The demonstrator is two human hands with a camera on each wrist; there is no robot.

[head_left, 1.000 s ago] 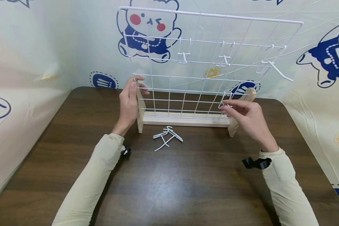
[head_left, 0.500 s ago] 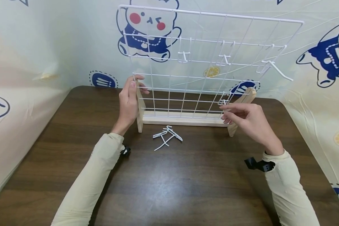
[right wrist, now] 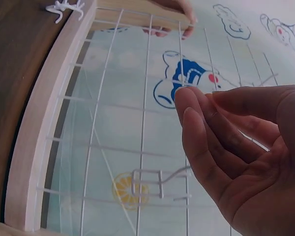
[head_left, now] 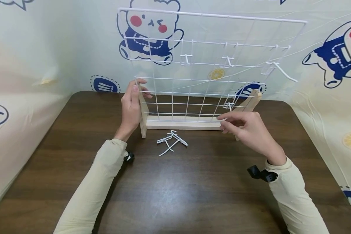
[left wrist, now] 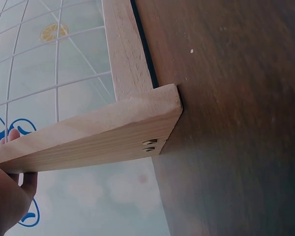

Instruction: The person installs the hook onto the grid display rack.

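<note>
A white wire grid rack (head_left: 213,15) stands on a wooden base (head_left: 184,125). My left hand (head_left: 131,109) grips the rack's left wooden side piece (left wrist: 98,135), fingers behind it and thumb in front. In front of the grid's lower right, my right hand (head_left: 245,130) hovers with loosely bent fingers and holds nothing. Just above its fingertips a white hook (head_left: 228,105) hangs on the grid; the right wrist view shows the hook's plate (right wrist: 161,184) apart from the hand. Higher up hang a left hook (head_left: 186,60), a middle hook (head_left: 228,61) and a right hook (head_left: 283,72).
Several loose white hooks (head_left: 179,139) lie in a small heap on the brown table (head_left: 169,191), before the base. The right wooden side piece (head_left: 253,99) is partly hidden by my right hand. A printed cloth (head_left: 61,42) surrounds the table.
My right hand has let go of the hook, now hanging on the lower right of the grid, and drawn down and left from it. My left hand keeps its hold.
</note>
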